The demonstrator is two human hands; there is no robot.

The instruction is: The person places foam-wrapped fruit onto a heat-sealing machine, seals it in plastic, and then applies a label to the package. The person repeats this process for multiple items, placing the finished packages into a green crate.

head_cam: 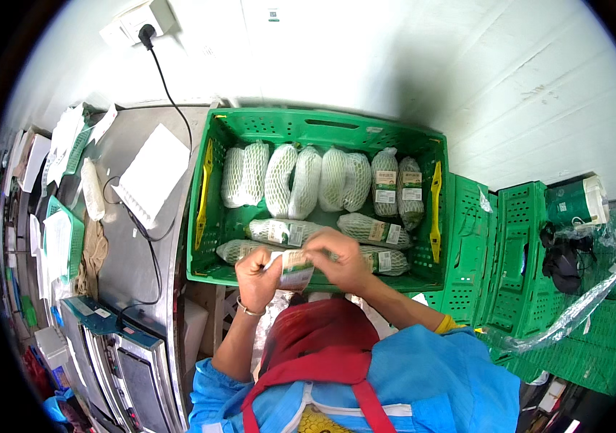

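My left hand [257, 275] grips a bundle of printed labels [295, 268] over the near wall of a green plastic crate [319, 118]. At the labels' upper right edge is my right hand [340, 258], its fingers bent; whether a label is between them cannot be told. Long vegetables in white foam net sleeves [303, 181] lie in the crate, several upright along the far side and several lengthwise nearer me. Labels show on the two right-hand ones [385, 187] and on the near ones [375, 230]. My hands partly hide the nearest vegetables.
Left of the crate, a metal table [140, 122] holds a white foam tray [155, 170], a black cable [157, 265] and a teal basket [76, 243]. Stacked green crates [516, 260] stand at right, with a green-and-white tub [576, 203] and clear plastic film [589, 306] on them. A wall rises behind.
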